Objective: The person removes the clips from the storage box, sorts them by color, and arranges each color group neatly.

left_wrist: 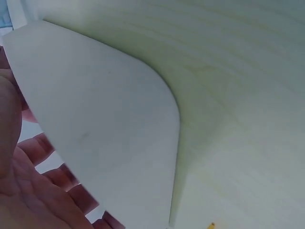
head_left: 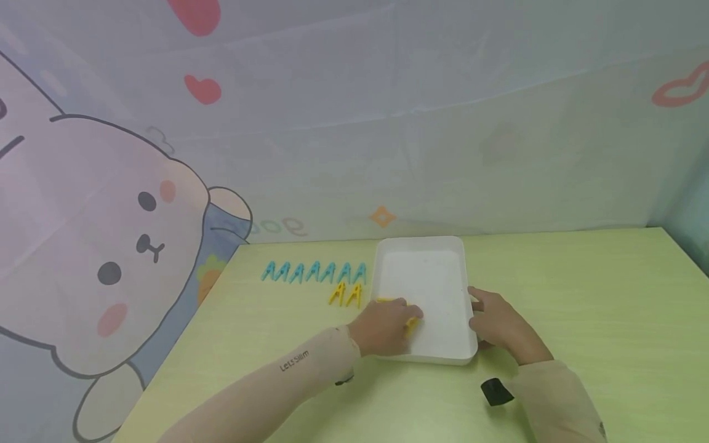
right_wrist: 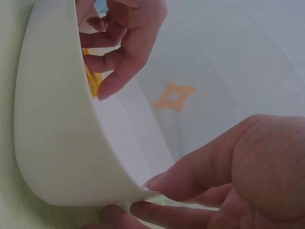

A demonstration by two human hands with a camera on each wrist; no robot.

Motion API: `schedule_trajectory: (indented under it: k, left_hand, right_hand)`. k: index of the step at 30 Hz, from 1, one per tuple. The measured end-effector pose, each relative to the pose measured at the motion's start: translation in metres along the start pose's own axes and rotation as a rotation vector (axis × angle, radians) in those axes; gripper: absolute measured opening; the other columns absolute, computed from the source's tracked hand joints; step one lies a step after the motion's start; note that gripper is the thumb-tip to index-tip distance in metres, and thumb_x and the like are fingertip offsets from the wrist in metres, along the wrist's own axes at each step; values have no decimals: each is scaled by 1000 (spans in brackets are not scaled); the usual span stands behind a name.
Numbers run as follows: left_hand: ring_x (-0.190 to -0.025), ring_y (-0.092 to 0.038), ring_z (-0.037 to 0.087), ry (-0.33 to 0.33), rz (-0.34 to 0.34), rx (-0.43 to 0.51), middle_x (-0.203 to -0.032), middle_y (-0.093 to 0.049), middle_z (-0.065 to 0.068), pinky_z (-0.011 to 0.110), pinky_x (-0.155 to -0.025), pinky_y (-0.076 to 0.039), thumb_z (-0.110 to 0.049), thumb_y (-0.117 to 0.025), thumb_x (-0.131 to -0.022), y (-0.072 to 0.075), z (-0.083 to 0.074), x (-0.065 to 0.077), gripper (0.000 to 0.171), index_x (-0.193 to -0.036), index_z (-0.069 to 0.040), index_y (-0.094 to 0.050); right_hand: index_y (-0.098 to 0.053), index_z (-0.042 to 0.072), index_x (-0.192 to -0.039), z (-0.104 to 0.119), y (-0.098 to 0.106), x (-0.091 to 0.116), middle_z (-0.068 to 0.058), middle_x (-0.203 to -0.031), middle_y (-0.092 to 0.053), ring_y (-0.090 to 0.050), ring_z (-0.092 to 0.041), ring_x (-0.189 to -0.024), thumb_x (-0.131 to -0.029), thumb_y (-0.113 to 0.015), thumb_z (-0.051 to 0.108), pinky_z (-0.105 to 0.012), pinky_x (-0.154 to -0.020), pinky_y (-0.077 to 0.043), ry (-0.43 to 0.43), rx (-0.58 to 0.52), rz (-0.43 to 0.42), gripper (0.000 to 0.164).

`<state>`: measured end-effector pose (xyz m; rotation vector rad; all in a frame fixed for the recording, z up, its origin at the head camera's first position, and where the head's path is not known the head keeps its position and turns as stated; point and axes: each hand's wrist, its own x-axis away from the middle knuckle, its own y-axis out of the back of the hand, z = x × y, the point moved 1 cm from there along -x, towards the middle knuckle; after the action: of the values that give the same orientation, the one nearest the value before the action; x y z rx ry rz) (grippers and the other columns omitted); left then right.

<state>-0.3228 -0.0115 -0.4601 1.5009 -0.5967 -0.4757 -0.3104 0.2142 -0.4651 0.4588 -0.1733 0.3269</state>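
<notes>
A white rectangular tray stands on the table. My right hand holds its right side, the thumb at the rim and fingers beneath, as the right wrist view shows. My left hand reaches over the tray's near left side, fingers spread and bent downward. Yellow clothespins lie under those fingertips inside the tray, partly hidden by the hand. To the tray's left, several blue clothespins form a row, with two yellow clothespins below its right end.
The light green table extends on both sides of the tray. Behind it hangs a pale cloth backdrop printed with a cartoon animal and hearts. A black band piece shows beside the right sleeve.
</notes>
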Motion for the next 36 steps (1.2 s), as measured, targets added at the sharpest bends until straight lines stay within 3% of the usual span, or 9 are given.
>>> schedule_trajectory:
  k: [4,10,14,18,25,36]
  left_hand:
    - [-70,-47,8,3,-11,35,-85,-53,-7,21,-60,-40,-15,-73,-78,6,1,2,53,-129,-15,-63]
    - [-82,-55,11,98,-41,171,-102,-60,-2,24,-73,-47,-14,-70,-84,19,9,4,51,-134,-15,-59]
    - [-91,-59,14,176,-119,322,-106,-61,0,27,-75,-49,-14,-70,-84,23,22,8,50,-133,-15,-60]
    - [-90,-60,18,225,-214,433,-109,-62,5,31,-73,-50,-13,-71,-83,27,40,14,52,-133,-11,-59]
    - [-80,-57,18,334,-305,477,-106,-60,8,33,-67,-49,-10,-68,-84,23,74,23,52,-135,-9,-57]
    - [-72,-56,19,509,-312,498,-110,-59,9,36,-65,-48,-15,-70,-86,11,114,39,53,-137,-11,-56]
  right_hand:
    - [-13,-13,-152,2,1,2,-41,-146,-30,-58,-48,-111,-82,-43,-9,-45,-70,-58,-5,1,-2,76]
    - [-13,-12,-152,3,1,3,-40,-146,-31,-58,-48,-111,-82,-43,-10,-45,-70,-58,-10,-9,-4,77]
    - [-14,-12,-152,3,1,3,-40,-146,-31,-58,-48,-113,-81,-43,-9,-45,-71,-58,-12,2,-6,77]
    - [-14,-12,-152,3,1,3,-40,-146,-31,-57,-48,-114,-81,-43,-9,-44,-71,-58,-13,15,-7,76]
    - [-13,-12,-152,3,0,4,-40,-147,-30,-57,-47,-114,-81,-43,-10,-44,-72,-57,-17,4,2,77]
    - [-13,-13,-152,5,1,5,-42,-145,-30,-57,-50,-113,-82,-44,-10,-45,-72,-57,4,20,-1,76]
